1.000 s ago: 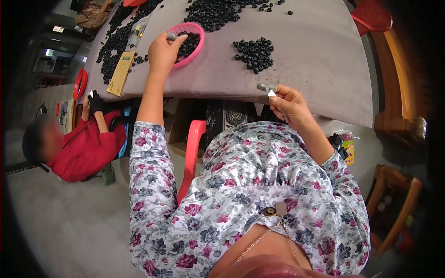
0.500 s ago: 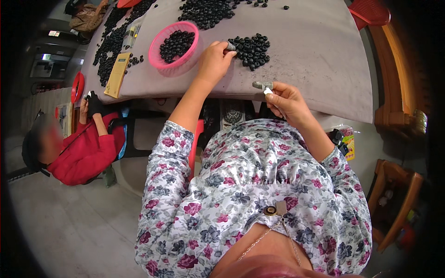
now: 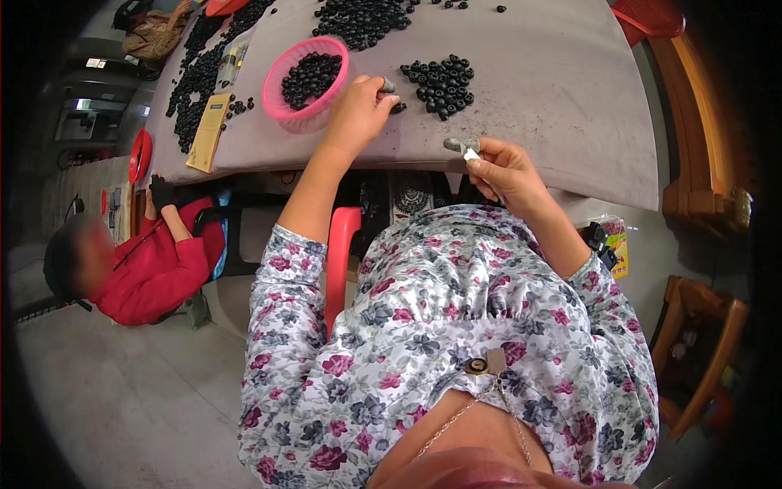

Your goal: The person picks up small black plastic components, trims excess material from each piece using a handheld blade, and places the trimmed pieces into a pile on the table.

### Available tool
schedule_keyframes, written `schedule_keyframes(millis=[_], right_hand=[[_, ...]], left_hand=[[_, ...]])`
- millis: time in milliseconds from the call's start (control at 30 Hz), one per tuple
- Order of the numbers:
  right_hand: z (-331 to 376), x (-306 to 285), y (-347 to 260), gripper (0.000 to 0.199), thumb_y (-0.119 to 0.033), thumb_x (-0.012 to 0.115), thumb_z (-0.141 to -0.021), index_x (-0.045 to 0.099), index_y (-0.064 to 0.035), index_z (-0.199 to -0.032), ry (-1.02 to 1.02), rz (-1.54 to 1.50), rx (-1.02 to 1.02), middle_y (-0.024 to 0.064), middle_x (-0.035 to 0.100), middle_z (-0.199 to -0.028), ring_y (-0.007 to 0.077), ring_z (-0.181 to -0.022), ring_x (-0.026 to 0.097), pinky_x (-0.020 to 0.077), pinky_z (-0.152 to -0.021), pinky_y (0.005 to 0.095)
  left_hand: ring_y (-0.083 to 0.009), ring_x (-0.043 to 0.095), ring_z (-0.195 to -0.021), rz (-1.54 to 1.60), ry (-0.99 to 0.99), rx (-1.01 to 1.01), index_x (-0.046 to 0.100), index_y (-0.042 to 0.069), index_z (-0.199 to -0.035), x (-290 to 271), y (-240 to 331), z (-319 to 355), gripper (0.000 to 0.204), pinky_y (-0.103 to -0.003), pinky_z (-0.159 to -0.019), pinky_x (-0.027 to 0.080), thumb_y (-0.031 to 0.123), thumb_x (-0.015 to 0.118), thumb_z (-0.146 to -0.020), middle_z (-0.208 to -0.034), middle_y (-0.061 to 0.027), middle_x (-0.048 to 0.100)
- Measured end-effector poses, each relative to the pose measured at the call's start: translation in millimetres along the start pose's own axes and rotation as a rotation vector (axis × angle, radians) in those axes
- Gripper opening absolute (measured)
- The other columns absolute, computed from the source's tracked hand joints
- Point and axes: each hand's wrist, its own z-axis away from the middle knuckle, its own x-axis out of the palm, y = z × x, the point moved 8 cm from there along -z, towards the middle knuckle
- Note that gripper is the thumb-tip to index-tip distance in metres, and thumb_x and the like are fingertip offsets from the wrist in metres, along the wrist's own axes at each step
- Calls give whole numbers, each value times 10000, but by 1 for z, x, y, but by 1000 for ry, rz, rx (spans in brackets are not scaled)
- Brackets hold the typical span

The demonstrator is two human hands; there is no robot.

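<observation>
Grey tabletop (image 3: 554,106), black bead (image 3: 399,107) at left hand (image 3: 358,116)

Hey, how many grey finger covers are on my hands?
2: one grey cover on the left hand, near the pink basket; another grey cover on the right hand, near the edge of the table. Others may be hidden.

White-tipped object (image 3: 471,154): mostly hidden in right hand (image 3: 509,174), kind unclear. Black bead (image 3: 398,107): partly covered by left hand (image 3: 358,114). Far bead pile (image 3: 362,23), red tray (image 3: 226,6): cut off by upper edge. Co-worker's hands (image 3: 163,194): too small to tell.
</observation>
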Motion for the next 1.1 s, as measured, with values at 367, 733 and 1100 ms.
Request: schedule_keyframes(millis=[367,733,1100], right_hand=[[10,18,-21,102,-130,629,-911,598,-33,-901,-7,-34,14,-6,543,-665,39,-534,443,334,-468,189],[12,2,2,275,-115,641,-895,567,7,-1131,12,110,0,-8,544,-701,29,-568,448,329,-482,187],[-3,-19,27,552,-105,671,-866,465,-14,-1370,-97,225,-165,-26,541,-733,33,-645,473,368,-545,196]], left_hand=[[-356,587,-739,-120,-114,165,606,-21,-858,-10,21,4,257,-418,-648,457,188,720,-762,-790,-177,594],[-127,553,-574,552,-190,-296,613,33,-834,40,0,42,163,-277,-531,436,174,694,-841,-678,-49,600],[-58,490,-586,1974,-345,-895,596,90,-903,153,37,110,180,-204,-528,408,253,671,-898,-744,4,579]])
